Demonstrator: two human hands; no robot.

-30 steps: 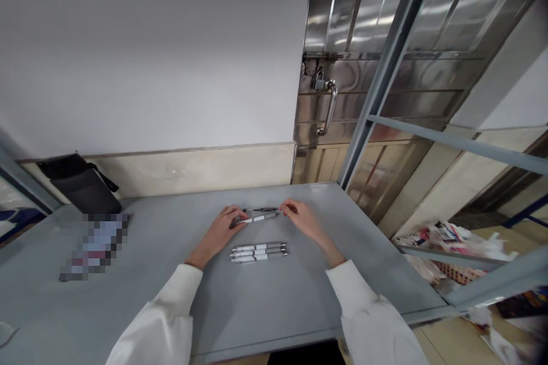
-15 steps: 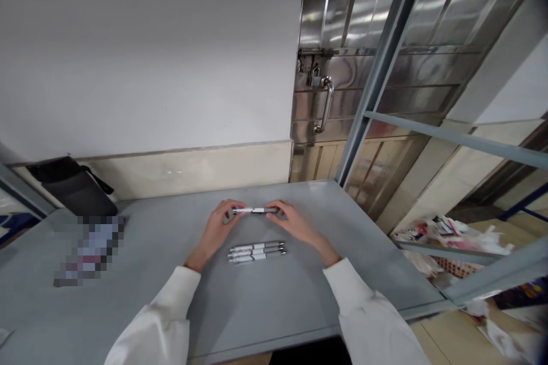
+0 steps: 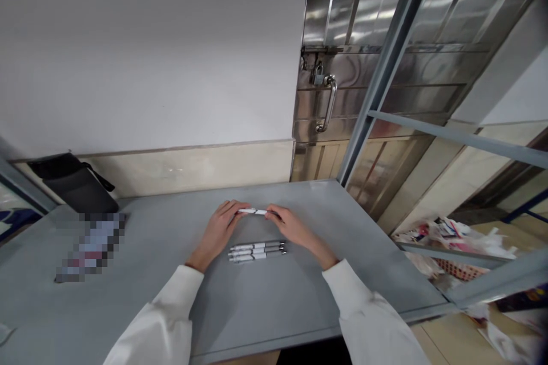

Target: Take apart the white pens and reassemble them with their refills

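Pen (image 3: pixel 256 211) spans between left hand (image 3: pixel 219 230) and right hand (image 3: pixel 291 227) grip.

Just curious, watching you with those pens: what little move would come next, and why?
Probably lowering the pen toward the row of three pens and laying it alongside. The left hand and right hand pinch its two ends, it lies parallel to the row, and the grey table beside the row is bare.
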